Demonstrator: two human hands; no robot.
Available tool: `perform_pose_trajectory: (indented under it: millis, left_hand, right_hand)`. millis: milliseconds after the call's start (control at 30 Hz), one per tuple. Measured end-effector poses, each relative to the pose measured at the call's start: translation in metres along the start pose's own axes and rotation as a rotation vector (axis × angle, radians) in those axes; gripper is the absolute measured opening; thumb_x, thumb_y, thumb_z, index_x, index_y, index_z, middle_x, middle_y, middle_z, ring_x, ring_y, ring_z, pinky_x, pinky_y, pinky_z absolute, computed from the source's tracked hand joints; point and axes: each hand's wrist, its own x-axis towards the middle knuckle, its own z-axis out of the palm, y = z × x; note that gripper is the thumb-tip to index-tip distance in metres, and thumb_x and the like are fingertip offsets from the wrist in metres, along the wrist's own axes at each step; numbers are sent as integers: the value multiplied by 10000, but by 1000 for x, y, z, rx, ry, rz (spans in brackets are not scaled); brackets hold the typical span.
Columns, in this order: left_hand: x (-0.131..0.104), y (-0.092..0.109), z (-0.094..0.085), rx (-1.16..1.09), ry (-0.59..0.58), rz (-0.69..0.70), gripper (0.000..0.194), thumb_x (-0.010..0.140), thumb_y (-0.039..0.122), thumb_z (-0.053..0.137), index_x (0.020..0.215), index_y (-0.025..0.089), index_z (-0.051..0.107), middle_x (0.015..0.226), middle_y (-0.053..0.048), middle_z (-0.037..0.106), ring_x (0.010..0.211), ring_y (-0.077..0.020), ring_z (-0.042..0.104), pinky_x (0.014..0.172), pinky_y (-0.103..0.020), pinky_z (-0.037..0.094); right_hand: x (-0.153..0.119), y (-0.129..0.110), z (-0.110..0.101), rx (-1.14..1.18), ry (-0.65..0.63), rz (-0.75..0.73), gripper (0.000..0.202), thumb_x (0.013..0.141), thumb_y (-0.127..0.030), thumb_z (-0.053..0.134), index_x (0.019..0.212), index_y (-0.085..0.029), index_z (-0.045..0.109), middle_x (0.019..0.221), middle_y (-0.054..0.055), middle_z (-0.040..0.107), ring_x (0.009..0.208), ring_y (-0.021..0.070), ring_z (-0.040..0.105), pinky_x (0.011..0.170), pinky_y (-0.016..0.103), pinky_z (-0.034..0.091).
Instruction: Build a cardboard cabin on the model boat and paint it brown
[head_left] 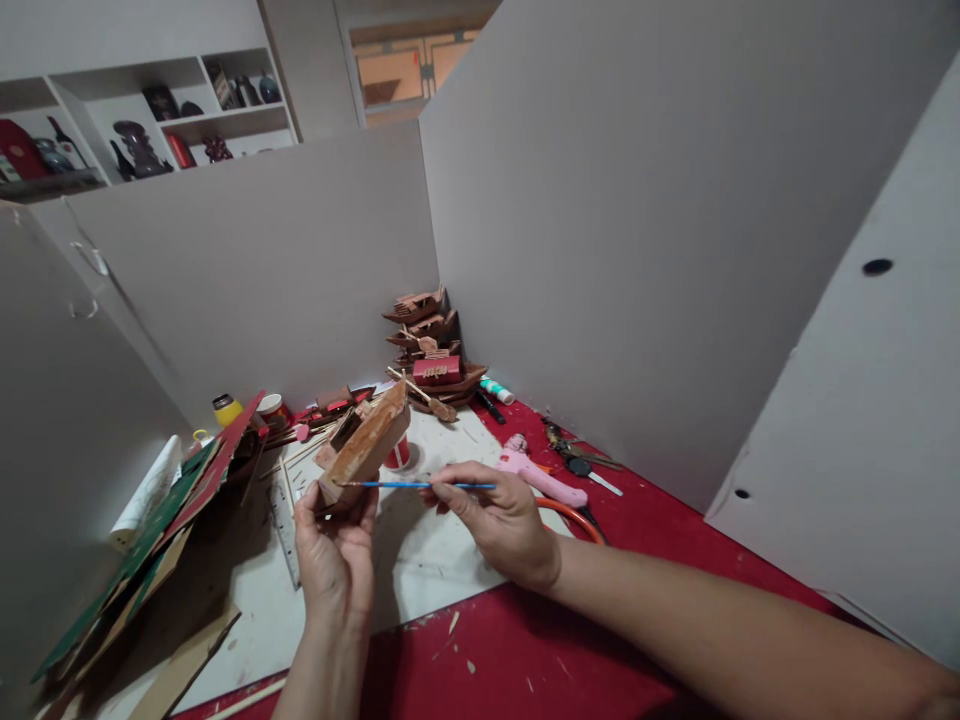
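Observation:
My left hand [337, 545] is closed around the lower end of a small brown model boat [371, 440], which it holds up at a tilt above the white board. Between the fingertips of my right hand [502, 515] is a thin blue paintbrush [405, 485], pointing left. Its bristle tip meets the boat's side near the lower end, close to my left fingers. The boat's surface is unevenly coloured, with lighter orange-brown patches. Behind the boat, partly hidden by it, stands a red and white cup [397, 453].
Several finished-looking model boats [424, 330] are stacked in the far corner. A pink glue gun [540, 473] lies right of my right hand, near an orange cable [574, 515]. Cardboard sheets [150, 560] lean at left. Grey panels [300, 280] enclose the red-covered table [465, 665].

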Motion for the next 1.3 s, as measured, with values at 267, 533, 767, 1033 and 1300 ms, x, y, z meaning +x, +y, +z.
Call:
perform_pose_trajectory:
  millis: [267,533,767,1033,1300]
  left_hand:
    - [-1,-3,1,13,-11,1,129,813,229,573,907,176,644,966,-60,708,905,-229,684,804,-437,572]
    - [1,3,1,-13,10,2,90,795,238,587,838,177,638,913,-55,715,858,-226,690,780,-433,579]
    - [1,7,2,-52,13,31,95,779,223,600,855,179,634,1018,-64,700,1034,-258,639,861,-512,541]
    - [3,5,1,-40,26,28,103,780,235,594,854,183,643,1000,-63,699,975,-242,655,835,-484,556]
    - [4,5,1,-42,11,34,109,776,228,601,867,182,640,1033,-69,697,1034,-257,638,847,-500,549]
  right_hand:
    - [2,5,-3,25,59,4,111,889,-252,612,943,-232,706,785,27,733,714,157,698,653,271,570]
    - [0,-2,-2,-73,-19,-130,119,883,-240,617,944,-202,711,780,38,743,687,148,701,648,256,581]
    - [20,-2,-17,-74,221,-79,102,883,-244,620,951,-207,686,827,36,740,704,154,716,634,270,613]
    - [2,0,-4,-125,-48,-395,293,855,-63,610,1097,-225,647,899,47,743,816,152,717,730,262,594]
    - [13,1,-15,-195,46,-373,266,860,-81,610,1077,-229,655,909,40,744,816,153,719,731,264,598]
